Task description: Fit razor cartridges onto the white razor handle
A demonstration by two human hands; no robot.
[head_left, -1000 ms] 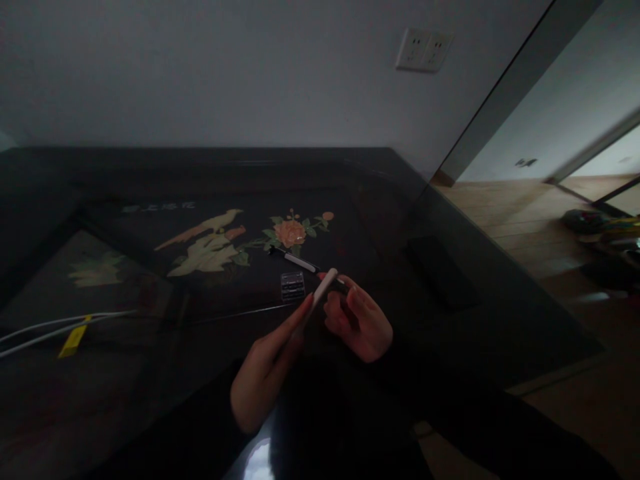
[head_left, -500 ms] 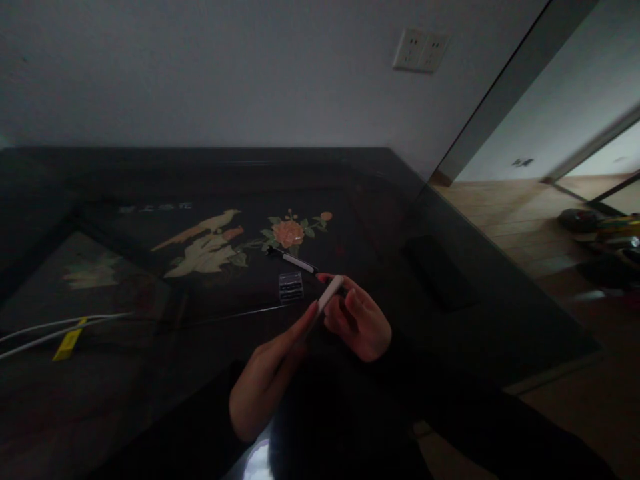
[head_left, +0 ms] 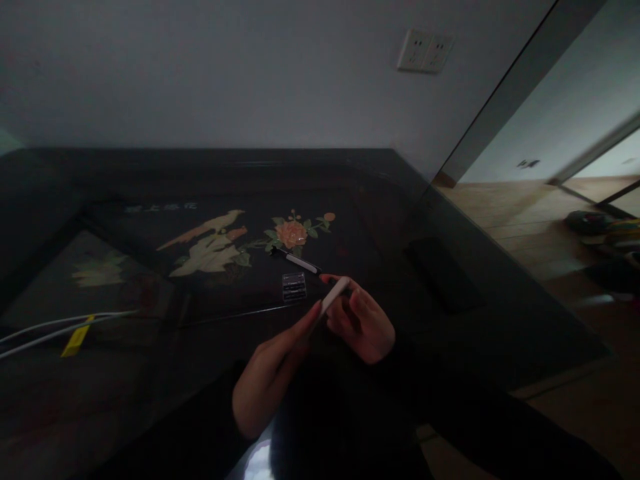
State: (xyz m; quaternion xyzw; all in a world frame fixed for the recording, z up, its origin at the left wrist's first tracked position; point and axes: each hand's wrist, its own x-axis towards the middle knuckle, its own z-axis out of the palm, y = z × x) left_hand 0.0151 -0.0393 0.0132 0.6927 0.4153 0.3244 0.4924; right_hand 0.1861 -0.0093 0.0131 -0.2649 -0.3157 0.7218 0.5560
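Observation:
Held up between both hands is a slim white object (head_left: pixel 334 297), seen nearly edge-on, so I cannot make out its kind. My left hand (head_left: pixel 277 363) is closed on its lower left end, thumb along the near side. At the other end my right hand (head_left: pixel 363 320) grips it with curled fingers, partly hidden by shadow. Just beyond the hands lies a clear pack of small dark cylinders, which look like batteries (head_left: pixel 294 287). A thin black-and-white tool (head_left: pixel 300 263) lies slanted behind the pack, its near end close to my right fingertips.
The dark glossy table (head_left: pixel 240 353) carries a bird-and-flower picture (head_left: pixel 210 247). A black flat object (head_left: pixel 443 275) lies to the right. White cables (head_left: pixel 55 328) with a yellow tag (head_left: pixel 77 339) run in from the left. Behind stands a wall with sockets (head_left: pixel 425 51).
The whole view has shifted slightly, so everything appears a little farther right. Both hands keep their hold on the white object, with hardly any visible movement.

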